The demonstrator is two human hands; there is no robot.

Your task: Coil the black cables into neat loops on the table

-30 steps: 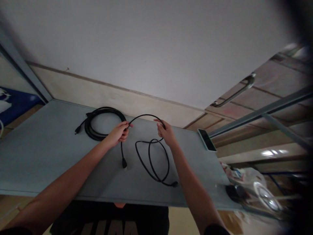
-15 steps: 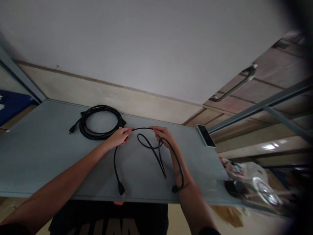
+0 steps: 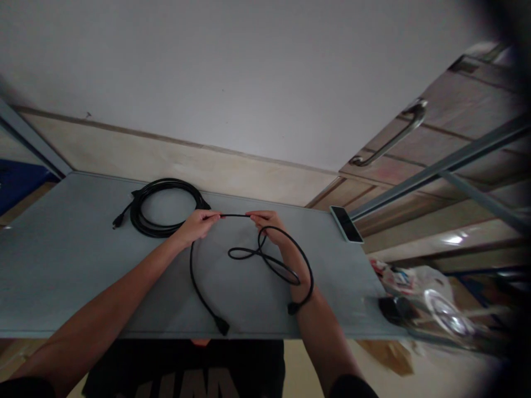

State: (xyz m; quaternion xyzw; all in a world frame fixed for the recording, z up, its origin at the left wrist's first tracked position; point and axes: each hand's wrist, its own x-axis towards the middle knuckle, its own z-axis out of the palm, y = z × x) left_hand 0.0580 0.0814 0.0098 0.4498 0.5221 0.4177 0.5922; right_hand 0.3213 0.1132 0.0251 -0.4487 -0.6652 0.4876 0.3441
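Note:
A black cable [image 3: 235,215] runs nearly straight between my two hands, above the grey tabletop [image 3: 157,293]. My left hand [image 3: 202,224] pinches it on one side, and my right hand [image 3: 265,221] pinches it a short way to the right. From my left hand a length hangs down to a plug [image 3: 222,325] near the table's front edge. On the right, slack loops dangle under my right hand, and the other end, with its connector [image 3: 293,308], lies across my right forearm. Just behind my left hand rests a coiled black cable [image 3: 136,213].
A phone [image 3: 346,224] lies at the table's right back corner. Past the right edge are a plastic bag [image 3: 429,282] and a shiny, blurred round object [image 3: 450,318]. A white wall [image 3: 215,83] rises behind the table, with a metal handle [image 3: 392,141] to the right.
My hands have come slightly closer together, and the cable between them has gone from arched to nearly straight. The slack loops have swung, and the left plug has shifted right.

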